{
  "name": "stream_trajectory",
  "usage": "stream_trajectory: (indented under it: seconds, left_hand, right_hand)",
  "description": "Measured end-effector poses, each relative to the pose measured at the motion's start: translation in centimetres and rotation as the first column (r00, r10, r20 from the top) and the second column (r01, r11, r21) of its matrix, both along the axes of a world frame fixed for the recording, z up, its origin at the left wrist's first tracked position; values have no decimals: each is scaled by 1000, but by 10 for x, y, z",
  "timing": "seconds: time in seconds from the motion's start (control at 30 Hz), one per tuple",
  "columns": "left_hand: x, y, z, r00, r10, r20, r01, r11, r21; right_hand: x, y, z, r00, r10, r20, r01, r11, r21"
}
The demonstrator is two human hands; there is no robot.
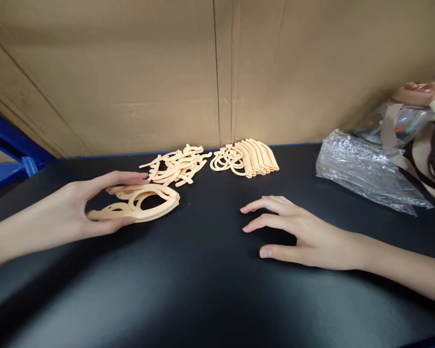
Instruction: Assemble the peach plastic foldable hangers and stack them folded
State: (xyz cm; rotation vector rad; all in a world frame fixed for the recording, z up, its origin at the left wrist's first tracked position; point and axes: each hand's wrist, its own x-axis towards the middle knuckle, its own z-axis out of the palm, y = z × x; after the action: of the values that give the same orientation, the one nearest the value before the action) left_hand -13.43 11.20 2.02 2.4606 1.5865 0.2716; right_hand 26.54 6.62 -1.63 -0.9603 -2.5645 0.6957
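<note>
My left hand grips a small stack of peach plastic hanger pieces between thumb and fingers, low over the black table at the left. Behind it lies a loose heap of curved peach pieces. To the right of that heap, curved arm pieces are lined up in a tight row, with looped hook pieces at their left side. My right hand is over the right half of the table, fingers apart and curved, holding nothing.
Clear plastic bags lie at the right, beside a transparent bottle with a pink lid and a strap. A cardboard wall stands behind the black table. A blue metal frame is at the far left.
</note>
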Motion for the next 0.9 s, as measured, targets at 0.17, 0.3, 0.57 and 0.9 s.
stream_trajectory:
  seconds: [0.17,0.3,0.57,0.9]
  left_hand:
    - [3,0,-1,1000,13,-18,-13,1000,0]
    - [0,1,-1,1000,0,-29,1,1000,16]
    - [-13,4,-4,981,100,-164,-111,992,-64]
    - [-7,6,-2,980,129,-155,-145,985,-97]
  right_hand:
    - [0,1,0,1000,6,5,-6,1000,3]
    - [1,1,-1,1000,7,4,-7,1000,-1]
    - [1,1,-2,1000,13,13,-13,1000,19]
    - [2,1,-2,1000,22,10,-23,999,34]
